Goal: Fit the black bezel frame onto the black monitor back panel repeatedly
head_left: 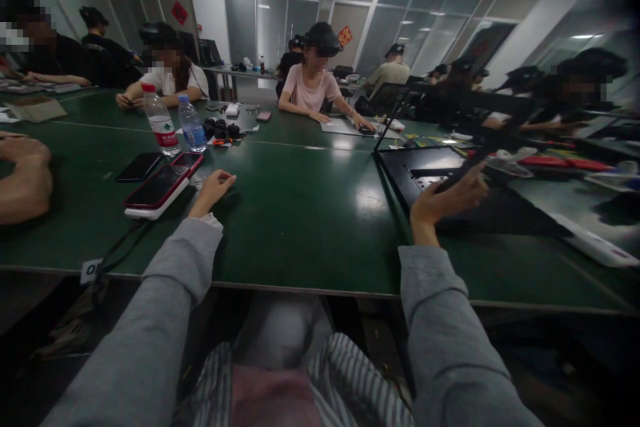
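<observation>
My right hand [447, 200] is closed around a dark bar-like edge of a black folding frame [395, 177], at the right of the green table. Part of the frame lies flat on the tabletop, while a thin-edged part stands raised above it; its exact kind is unclear. My left hand [216, 188] rests on the table with its fingers drawn together and nothing visible in them. Just left of it, a phone with a red edge [163, 183] lies on a white device [157, 207] with a cable.
Beyond the phone stand a red-capped bottle [163, 123] and a blue-capped bottle [193, 123]. A black phone [139, 167] lies flat nearby. A white power strip [595, 240] is at the right. Another person's arm [25, 177] rests at the left; several people sit around the tables.
</observation>
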A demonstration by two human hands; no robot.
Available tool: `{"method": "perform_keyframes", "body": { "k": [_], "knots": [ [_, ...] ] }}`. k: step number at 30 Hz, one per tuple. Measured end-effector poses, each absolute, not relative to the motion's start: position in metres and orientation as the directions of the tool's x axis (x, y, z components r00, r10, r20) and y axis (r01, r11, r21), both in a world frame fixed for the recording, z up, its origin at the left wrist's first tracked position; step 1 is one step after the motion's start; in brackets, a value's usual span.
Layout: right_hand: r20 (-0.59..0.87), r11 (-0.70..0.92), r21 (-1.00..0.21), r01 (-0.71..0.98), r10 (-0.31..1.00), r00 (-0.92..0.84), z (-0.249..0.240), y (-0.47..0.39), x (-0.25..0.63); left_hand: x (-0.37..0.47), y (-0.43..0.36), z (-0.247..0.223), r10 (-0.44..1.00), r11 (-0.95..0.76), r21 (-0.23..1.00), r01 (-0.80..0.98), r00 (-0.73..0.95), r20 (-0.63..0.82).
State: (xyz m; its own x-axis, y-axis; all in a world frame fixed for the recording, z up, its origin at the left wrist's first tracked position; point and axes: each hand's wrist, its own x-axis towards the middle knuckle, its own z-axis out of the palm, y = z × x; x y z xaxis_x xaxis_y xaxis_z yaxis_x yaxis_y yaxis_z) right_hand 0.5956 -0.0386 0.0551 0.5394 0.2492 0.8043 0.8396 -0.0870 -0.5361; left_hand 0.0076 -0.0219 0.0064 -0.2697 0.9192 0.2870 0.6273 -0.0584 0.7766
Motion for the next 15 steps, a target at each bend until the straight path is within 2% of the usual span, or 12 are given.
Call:
{"method": "perform_keyframes", "body": {
  "k": [2, 4, 15],
  "knots": [
    [0.837, -0.005, -0.438, 0.899, 0.362, 0.409, 0.057, -0.037, 0.582, 0.008, -0.023, 0.008, 0.921, -0.061, 0.753, 0.656, -0.254, 0.296],
    [0.831, 0.053, -0.408, 0.911, 0.434, 0.347, 0.056, -0.038, 0.571, 0.008, -0.023, 0.009, 0.924, -0.078, 0.755, 0.651, -0.237, 0.300],
    [0.771, 0.240, -0.517, 0.822, 0.547, 0.325, 0.057, -0.042, 0.537, 0.011, -0.022, 0.010, 0.856, -0.144, 0.793, 0.593, -0.328, 0.400]
  ]
}}
